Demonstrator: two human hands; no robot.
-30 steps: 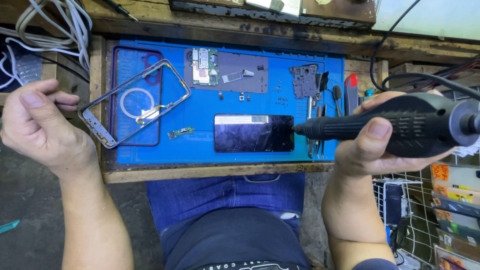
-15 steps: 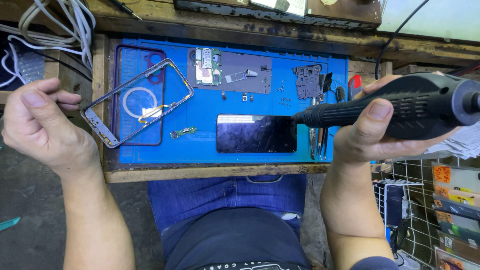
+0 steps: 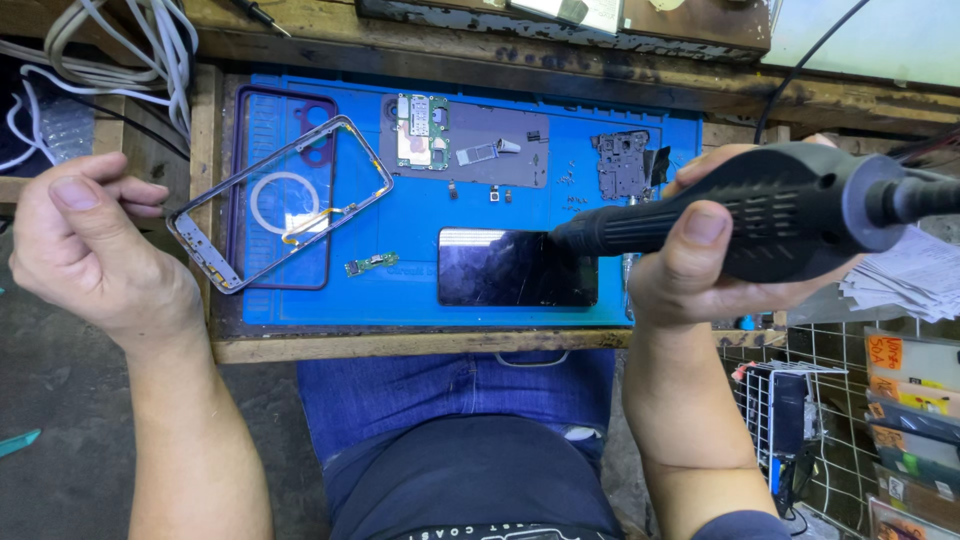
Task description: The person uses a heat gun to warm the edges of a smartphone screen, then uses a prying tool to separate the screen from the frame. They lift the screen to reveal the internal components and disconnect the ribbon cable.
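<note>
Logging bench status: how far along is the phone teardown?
Done: the phone is apart; circuit board, small parts and screen panel lie on the blue mat. In hand: left hand holds the bare frame; right hand grips the rotary tool, tip clear of the frame. Left: any grinding, plus reassembly.

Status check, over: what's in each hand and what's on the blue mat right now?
Left hand pinches phone frame by its corner. Right hand grips rotary tool, tip over dark phone screen. Circuit board lies on blue mat.
</note>
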